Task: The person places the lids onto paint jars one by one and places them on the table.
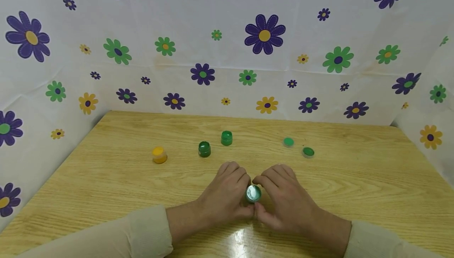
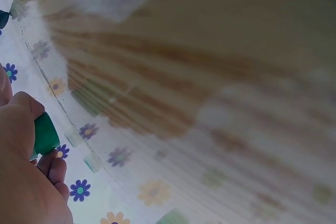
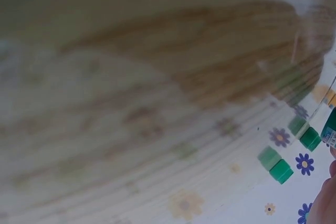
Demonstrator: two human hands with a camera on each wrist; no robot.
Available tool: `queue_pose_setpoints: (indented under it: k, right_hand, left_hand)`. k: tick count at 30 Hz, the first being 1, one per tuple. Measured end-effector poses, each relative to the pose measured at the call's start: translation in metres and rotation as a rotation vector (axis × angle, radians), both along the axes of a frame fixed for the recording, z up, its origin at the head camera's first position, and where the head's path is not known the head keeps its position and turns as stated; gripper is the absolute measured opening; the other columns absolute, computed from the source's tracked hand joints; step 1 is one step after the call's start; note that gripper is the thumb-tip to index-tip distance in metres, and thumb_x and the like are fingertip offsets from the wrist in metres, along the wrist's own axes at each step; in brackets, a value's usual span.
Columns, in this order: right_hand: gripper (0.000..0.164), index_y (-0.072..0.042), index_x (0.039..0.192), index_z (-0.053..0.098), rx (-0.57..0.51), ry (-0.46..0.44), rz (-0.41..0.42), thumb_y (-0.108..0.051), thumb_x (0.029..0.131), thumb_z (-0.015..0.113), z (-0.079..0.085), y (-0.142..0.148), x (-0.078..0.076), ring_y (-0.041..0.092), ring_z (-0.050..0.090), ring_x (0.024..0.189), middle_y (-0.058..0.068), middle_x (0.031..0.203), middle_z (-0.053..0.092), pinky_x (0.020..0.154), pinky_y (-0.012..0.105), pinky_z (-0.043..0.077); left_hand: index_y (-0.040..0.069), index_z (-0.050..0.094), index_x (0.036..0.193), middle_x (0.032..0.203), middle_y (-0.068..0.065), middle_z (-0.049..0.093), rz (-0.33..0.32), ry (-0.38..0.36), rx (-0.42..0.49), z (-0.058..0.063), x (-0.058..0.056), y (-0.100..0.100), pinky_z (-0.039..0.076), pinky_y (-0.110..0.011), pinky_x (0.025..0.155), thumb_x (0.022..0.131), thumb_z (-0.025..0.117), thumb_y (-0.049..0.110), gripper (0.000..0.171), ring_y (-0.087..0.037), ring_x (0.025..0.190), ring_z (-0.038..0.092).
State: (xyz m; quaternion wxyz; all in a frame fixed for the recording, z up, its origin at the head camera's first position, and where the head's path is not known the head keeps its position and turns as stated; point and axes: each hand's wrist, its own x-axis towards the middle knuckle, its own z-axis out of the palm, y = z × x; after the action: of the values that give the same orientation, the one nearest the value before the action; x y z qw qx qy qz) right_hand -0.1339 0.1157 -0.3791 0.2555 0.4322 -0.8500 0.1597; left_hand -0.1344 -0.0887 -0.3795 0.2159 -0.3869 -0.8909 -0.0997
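A small green paint jar (image 1: 253, 193) stands between both hands near the table's front, its round top pale with glare. The left hand (image 1: 227, 191) curls round its left side, thumb in front. From the other side the right hand (image 1: 287, 197) bends its index finger and thumb to the jar's edge. In the left wrist view the left hand (image 2: 26, 156) grips the green jar (image 2: 47, 134). The right wrist view catches part of the labelled jar (image 3: 329, 132) and the right hand (image 3: 325, 198) at the edge.
Behind the hands stand two lidless green paint jars, one darker (image 1: 204, 149) and one lighter (image 1: 227, 138). A yellow paint jar (image 1: 159, 155) is to their left. Two green lids (image 1: 288, 142) (image 1: 308, 152) lie at the back right. Flowered cloth (image 1: 220, 53) walls the wooden table (image 1: 106, 179).
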Motion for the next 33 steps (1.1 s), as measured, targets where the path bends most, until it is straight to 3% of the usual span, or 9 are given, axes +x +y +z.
queue_pose_setpoints:
  k: [14,28,33]
  right_hand:
    - [0.029,-0.011,0.095,0.065,-0.001,0.012,-0.003,-0.033,0.078,0.067,-0.0008,0.0,0.0,0.016,0.051,0.089,-0.003,0.093,0.059,0.085,0.036,0.04]
    - [0.031,-0.012,0.092,0.064,-0.013,0.029,-0.017,-0.043,0.09,0.061,-0.0008,-0.0006,-0.0008,0.016,0.052,0.088,-0.003,0.089,0.059,0.088,0.037,0.042]
    - [0.034,-0.011,0.096,0.065,-0.01,0.027,-0.015,-0.043,0.088,0.062,-0.001,0.0001,-0.0008,0.016,0.052,0.089,-0.003,0.091,0.06,0.087,0.037,0.042]
  left_hand:
    - [0.016,0.059,0.082,0.079,0.007,0.056,-0.009,0.019,0.017,-0.0008,-0.0003,0.0001,0.038,-0.028,0.082,0.071,0.077,0.044,0.035,-0.013,0.083,0.046]
    - [0.017,0.058,0.082,0.081,0.007,0.056,0.004,0.003,0.006,0.0002,-0.0001,-0.0005,0.038,-0.028,0.084,0.073,0.077,0.042,0.033,-0.013,0.085,0.045]
    - [0.016,0.06,0.083,0.082,0.007,0.056,0.005,-0.009,-0.002,0.0005,-0.0001,-0.0009,0.039,-0.029,0.086,0.073,0.078,0.045,0.036,-0.013,0.086,0.046]
